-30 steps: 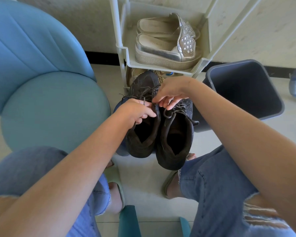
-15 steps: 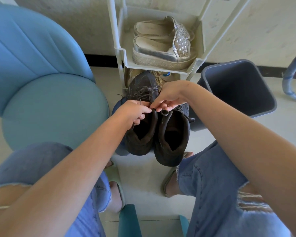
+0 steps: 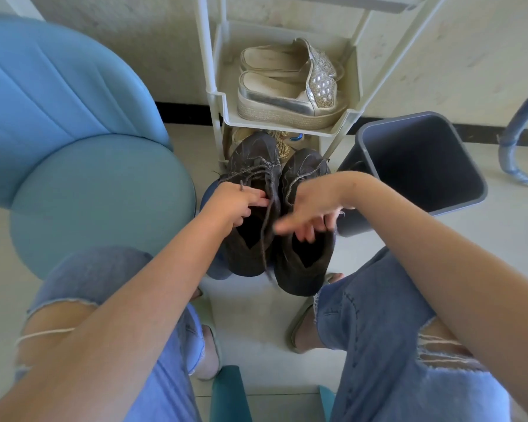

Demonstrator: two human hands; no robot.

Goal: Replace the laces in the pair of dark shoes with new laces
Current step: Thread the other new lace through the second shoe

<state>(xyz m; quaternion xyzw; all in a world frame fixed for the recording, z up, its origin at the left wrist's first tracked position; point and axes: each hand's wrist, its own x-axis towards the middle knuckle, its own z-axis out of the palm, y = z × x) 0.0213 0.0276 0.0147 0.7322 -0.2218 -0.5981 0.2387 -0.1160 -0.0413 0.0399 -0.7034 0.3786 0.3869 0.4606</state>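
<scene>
Left hand (image 3: 238,204): on the throat of the left-side shoe (image 3: 253,150), fingers bent down onto the tongue. A lace tip (image 3: 241,186) stands up from between them, so it appears to be pinching the old lace (image 3: 250,172).
Right hand (image 3: 310,217): over the opening of the right-side shoe (image 3: 305,166), fingers spread and smeared by motion. I cannot tell whether it holds anything.
Loose strand (image 3: 267,233): hangs from near the left hand down between the two shoes, blurred at its lower end.
Shoes, place: side by side between the knees, toes toward the shoe rack (image 3: 217,95). The left-side shoe sits partly on something dark blue (image 3: 209,196).
Done: by the look of it, the knots are undone and the upper part of the left-side lacing is slack.
Left: old lace crosses the lower eyelets of the left-side shoe. Both old laces are yet to come out, then the whole re-lacing. A judgement: early stage.
New laces: none in view.
Hidden: the eyelets of the right-side shoe lie under the right hand, and only a wavy bit of lace (image 3: 288,190) shows.
Unclear: what the dark blue support is.
Surroundings: silver sandals (image 3: 287,86) on the rack, grey bin (image 3: 421,166) to the right, blue chair (image 3: 89,184) to the left.
</scene>
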